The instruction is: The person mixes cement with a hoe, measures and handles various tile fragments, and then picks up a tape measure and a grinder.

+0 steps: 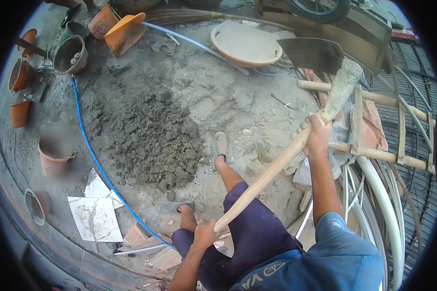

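I hold a long-handled hoe [267, 177] raised at a slant across my body. My left hand [206, 235] is closed around the lower end of its wooden handle, in front of my thigh. Further up, my right hand [318, 133] grips the handle just below the head. The wide, dark hoe blade [311, 54] is in the air at the upper right, its socket crusted with grey material. A heap of wet grey mortar [155, 140] lies on the ground beyond my feet, apart from the blade.
A blue hose [90, 148] curves along the heap's left side. Several buckets, including an orange one [20, 114], stand at the left. A large shallow basin [247, 42] sits at the top. On the right are a wooden ladder [388, 99] and pale pipes [381, 186]. Broken tiles [96, 220] lie lower left.
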{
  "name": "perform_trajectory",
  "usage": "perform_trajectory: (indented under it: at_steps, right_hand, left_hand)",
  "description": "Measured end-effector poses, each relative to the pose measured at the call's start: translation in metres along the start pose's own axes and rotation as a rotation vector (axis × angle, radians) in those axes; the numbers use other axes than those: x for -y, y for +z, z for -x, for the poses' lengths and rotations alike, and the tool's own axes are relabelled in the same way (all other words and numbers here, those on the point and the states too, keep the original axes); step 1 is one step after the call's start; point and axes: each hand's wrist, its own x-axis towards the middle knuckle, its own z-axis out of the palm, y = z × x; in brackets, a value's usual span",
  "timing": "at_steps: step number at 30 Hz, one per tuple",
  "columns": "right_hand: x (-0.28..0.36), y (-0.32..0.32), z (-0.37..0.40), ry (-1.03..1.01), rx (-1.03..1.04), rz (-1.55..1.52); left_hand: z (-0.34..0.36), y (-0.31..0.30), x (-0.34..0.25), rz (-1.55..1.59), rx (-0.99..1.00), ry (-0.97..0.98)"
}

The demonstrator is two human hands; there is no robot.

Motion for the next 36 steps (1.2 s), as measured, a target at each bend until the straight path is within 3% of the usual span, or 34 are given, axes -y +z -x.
perform_trajectory:
  at_steps: [2, 5, 8, 10, 12, 14, 15, 16, 19, 22, 23, 24, 26, 28, 30, 31, 33, 34, 36]
  right_hand:
    - [-0.003, -0.043, -0.012, 0.004, -0.181, -0.034]
    - [-0.012, -0.087, -0.054, 0.034, -0.274, -0.096]
    - [-0.041, -0.117, -0.107, 0.057, -0.345, -0.118]
    - [-0.071, -0.108, -0.141, 0.093, -0.335, -0.118]
    - [-0.125, -0.069, -0.171, 0.187, -0.397, -0.188]
    - [-0.195, -0.01, -0.188, 0.379, -0.409, -0.138]
    - [-0.244, 0.019, -0.19, 0.502, -0.307, -0.077]
    - [-0.316, 0.053, -0.182, 0.509, -0.266, 0.315]
    - [-0.322, 0.099, -0.125, 0.595, -0.052, 0.428]
    - [-0.318, 0.103, -0.041, 0.721, 0.015, 0.282]
    - [-0.333, 0.102, -0.005, 0.675, -0.013, 0.204]
    - [-0.266, 0.084, -0.002, 0.788, -0.006, -0.043]
    - [-0.224, 0.061, -0.008, 0.824, -0.114, -0.165]
    - [-0.206, 0.041, -0.05, 0.636, -0.252, -0.323]
    - [-0.197, 0.024, -0.117, 0.475, -0.361, -0.274]
    - [-0.204, 0.02, -0.152, 0.421, -0.408, -0.191]
    - [-0.236, 0.031, -0.207, 0.327, -0.437, -0.068]
    - [-0.265, 0.04, -0.218, 0.309, -0.449, -0.006]
    - [-0.329, 0.096, -0.197, 0.462, -0.398, 0.138]
  left_hand:
    - [-0.029, -0.005, -0.003, -0.032, 0.033, 0.063]
    - [-0.091, -0.026, -0.023, -0.122, 0.142, 0.106]
    - [-0.146, -0.04, -0.039, -0.151, 0.222, 0.006]
    - [-0.174, -0.055, -0.033, -0.157, 0.236, -0.018]
    - [-0.198, -0.079, -0.028, -0.233, 0.238, -0.167]
    - [-0.189, -0.098, -0.011, -0.215, 0.247, -0.301]
    - [-0.177, -0.104, -0.008, -0.173, 0.238, -0.409]
    - [-0.153, -0.103, -0.015, -0.144, 0.209, -0.476]
    - [-0.088, -0.11, -0.05, -0.105, 0.161, -0.638]
    - [0.0, -0.119, -0.048, -0.029, 0.195, -0.803]
    - [0.027, -0.125, -0.051, -0.051, 0.152, -0.709]
    - [0.049, -0.131, -0.046, -0.006, 0.179, -0.786]
    - [0.045, -0.141, -0.034, -0.1, 0.268, -0.777]
    - [-0.01, -0.138, 0.009, -0.181, 0.313, -0.605]
    - [-0.121, -0.136, 0.025, -0.205, 0.272, -0.312]
    - [-0.17, -0.132, 0.047, -0.322, 0.269, -0.157]
    - [-0.248, -0.147, 0.041, -0.193, 0.286, -0.239]
    - [-0.257, -0.154, 0.042, -0.165, 0.304, -0.272]
    - [-0.207, -0.163, 0.082, -0.121, 0.254, -0.317]
